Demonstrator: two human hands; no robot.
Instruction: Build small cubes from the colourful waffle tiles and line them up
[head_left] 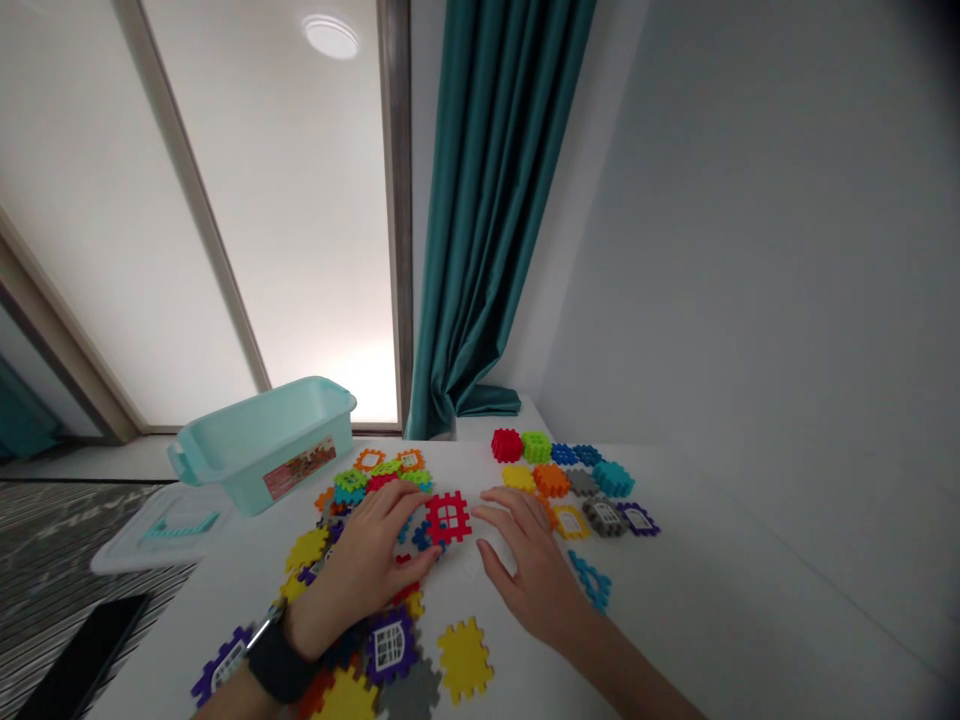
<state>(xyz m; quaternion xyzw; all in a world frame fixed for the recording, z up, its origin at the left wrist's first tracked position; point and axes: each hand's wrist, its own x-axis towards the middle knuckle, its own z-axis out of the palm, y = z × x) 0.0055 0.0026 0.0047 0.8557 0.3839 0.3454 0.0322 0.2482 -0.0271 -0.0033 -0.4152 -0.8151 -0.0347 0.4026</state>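
Between my two hands lies a red window-pattern piece (448,518) on the white table. My left hand (375,550), with a dark watch at the wrist, rests over the loose pile, its fingers apart near the red piece's left edge. On the other side, my right hand (529,560) hovers with spread fingers and holds nothing. Under and around my left arm are mixed interlocking pieces, among them a purple window piece (390,646) and a yellow piece (465,660). A blue piece (591,580) lies right of my right hand.
Colour-sorted stacks, including red (507,446), green (536,447) and orange (552,481), stand at the back right. A teal bin (262,440) sits at the back left beside its clear lid (161,528). A black phone-like object (86,655) is at the lower left.
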